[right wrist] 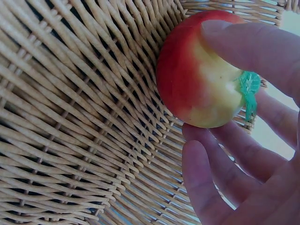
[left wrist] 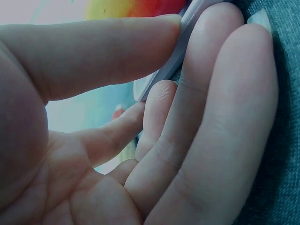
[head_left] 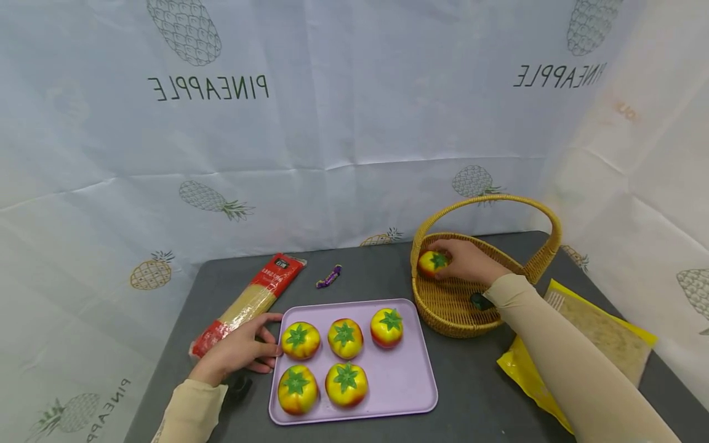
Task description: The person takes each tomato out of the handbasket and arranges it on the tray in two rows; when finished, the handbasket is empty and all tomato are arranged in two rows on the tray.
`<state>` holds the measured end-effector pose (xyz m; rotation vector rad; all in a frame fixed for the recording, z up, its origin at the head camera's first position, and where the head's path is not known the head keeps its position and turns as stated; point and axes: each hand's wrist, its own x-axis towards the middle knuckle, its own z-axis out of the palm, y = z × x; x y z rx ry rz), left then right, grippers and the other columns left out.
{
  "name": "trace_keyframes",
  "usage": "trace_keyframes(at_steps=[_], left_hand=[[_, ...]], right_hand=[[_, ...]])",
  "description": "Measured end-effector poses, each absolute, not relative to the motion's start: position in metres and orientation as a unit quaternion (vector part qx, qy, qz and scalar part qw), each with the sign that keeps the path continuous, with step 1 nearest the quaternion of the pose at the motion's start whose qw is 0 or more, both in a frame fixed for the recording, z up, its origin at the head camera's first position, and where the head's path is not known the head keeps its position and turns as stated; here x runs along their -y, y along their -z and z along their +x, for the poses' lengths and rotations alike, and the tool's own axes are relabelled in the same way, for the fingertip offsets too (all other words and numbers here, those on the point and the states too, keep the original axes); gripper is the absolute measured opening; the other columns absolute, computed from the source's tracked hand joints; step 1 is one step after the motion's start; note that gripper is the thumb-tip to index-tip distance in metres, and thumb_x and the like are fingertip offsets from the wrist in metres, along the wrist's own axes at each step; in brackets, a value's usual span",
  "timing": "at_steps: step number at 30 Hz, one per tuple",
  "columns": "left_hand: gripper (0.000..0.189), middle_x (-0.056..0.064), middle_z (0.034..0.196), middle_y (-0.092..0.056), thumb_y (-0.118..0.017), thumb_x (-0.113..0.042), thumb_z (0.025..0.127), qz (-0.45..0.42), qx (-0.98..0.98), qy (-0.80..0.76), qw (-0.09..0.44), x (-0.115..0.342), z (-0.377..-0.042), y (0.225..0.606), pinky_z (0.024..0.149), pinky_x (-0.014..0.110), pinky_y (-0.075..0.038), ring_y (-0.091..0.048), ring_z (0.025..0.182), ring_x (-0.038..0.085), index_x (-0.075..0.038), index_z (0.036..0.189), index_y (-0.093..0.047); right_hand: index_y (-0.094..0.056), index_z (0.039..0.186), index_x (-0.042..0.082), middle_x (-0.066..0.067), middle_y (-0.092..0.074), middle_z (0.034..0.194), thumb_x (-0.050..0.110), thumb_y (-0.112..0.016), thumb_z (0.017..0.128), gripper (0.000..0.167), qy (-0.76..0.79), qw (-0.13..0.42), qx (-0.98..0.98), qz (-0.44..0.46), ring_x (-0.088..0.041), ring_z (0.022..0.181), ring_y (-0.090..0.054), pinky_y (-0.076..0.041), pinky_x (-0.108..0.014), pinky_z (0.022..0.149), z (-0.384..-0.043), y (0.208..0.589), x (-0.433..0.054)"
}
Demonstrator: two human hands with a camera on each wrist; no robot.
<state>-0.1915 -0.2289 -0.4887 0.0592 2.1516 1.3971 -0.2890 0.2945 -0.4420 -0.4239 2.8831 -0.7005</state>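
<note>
My right hand (head_left: 469, 261) reaches into a wicker basket (head_left: 437, 304) and holds a toy persimmon (right wrist: 201, 75) against the inner left wall. Its thumb lies over the red and yellow fruit, with fingers beneath. On the lilac tray (head_left: 399, 375) sit several more persimmons, among them one at the upper right (head_left: 386, 327) and one at the lower left (head_left: 298, 389), each with a green leafy cap. At the tray's left edge, my left hand (head_left: 244, 347) grips the rim (left wrist: 176, 58) between thumb and fingers.
A red-ended pack of noodles (head_left: 255, 301) lies behind the left hand. One purple-wrapped candy (head_left: 329, 277) rests behind the tray. Under the right forearm is a yellow packet (head_left: 526, 369). A printed white cloth (head_left: 343, 135) hangs behind the dark table (head_left: 465, 387).
</note>
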Motion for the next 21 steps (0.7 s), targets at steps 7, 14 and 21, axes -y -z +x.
trace_keyframes(at_steps=[7, 14, 21], left_hand=[[0.079, 0.015, 0.104, -0.06, -0.081, -0.012, 0.095, 0.017, -0.808, -0.518, 0.28, 0.23, -0.189, 0.486, 0.069, 0.042, -0.069, -0.071, 0.074, 0.025, -0.007, 0.161, -0.04], [0.079, 0.015, 0.104, -0.058, -0.082, -0.012, 0.094, 0.021, -0.808, -0.52, 0.277, 0.23, -0.188, 0.486, 0.069, 0.042, -0.069, -0.07, 0.073, 0.024, -0.007, 0.161, -0.04], [0.079, 0.015, 0.104, -0.059, -0.082, -0.011, 0.094, 0.027, -0.804, -0.523, 0.281, 0.229, -0.189, 0.485, 0.07, 0.042, -0.069, -0.071, 0.073, 0.023, -0.006, 0.161, -0.04]], right_hand=[[-0.065, 0.146, 0.009, -0.019, -0.068, 0.142, 0.024, -0.087, 0.093, 0.059, 0.228, 0.078, -0.961, -0.138, -0.038, 0.128, -0.065, -0.057, -0.059, 0.108, -0.279, 0.43, -0.291], [-0.066, 0.145, 0.011, -0.015, -0.07, 0.139, 0.03, -0.087, 0.092, 0.061, 0.221, 0.072, -0.962, -0.147, -0.036, 0.124, -0.067, -0.058, -0.057, 0.104, -0.256, 0.411, -0.291], [-0.067, 0.143, 0.015, -0.008, -0.071, 0.131, 0.035, -0.09, 0.089, 0.062, 0.212, 0.045, -0.964, -0.155, -0.027, 0.112, -0.066, -0.061, -0.048, 0.094, -0.221, 0.397, -0.29]])
